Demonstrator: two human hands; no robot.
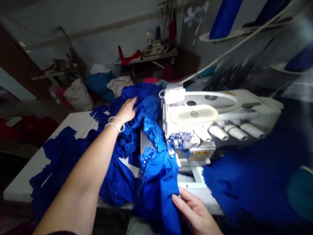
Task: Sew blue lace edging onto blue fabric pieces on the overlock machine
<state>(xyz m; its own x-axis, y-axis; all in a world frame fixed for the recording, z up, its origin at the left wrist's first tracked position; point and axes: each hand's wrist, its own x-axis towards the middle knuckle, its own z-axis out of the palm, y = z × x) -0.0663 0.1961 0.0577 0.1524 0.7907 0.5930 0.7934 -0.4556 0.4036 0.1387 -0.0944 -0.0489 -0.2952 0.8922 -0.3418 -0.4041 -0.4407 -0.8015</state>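
My right hand (193, 211) pinches the edge of a blue fabric piece (162, 179) between thumb and fingers, just in front of the sewing machine (200, 113). That piece has a shiny lace trim (147, 156) and runs up under the machine's needle area, where the presser foot (171, 152) shows. Stretched out to the far side, my left hand (127, 110) is closed on a heap of blue lace fabric (146, 100) left of the machine head; its fingertips are partly lost in the folds. Two bracelets (115, 125) circle the left wrist.
More blue fabric (66, 155) lies over the white table (20, 182) at left. Blue cloth (243, 183) also spreads right of the machine. Blue thread cones (229, 10) stand above it. Sacks (78, 95) and another sewing machine (155, 48) are by the back wall.
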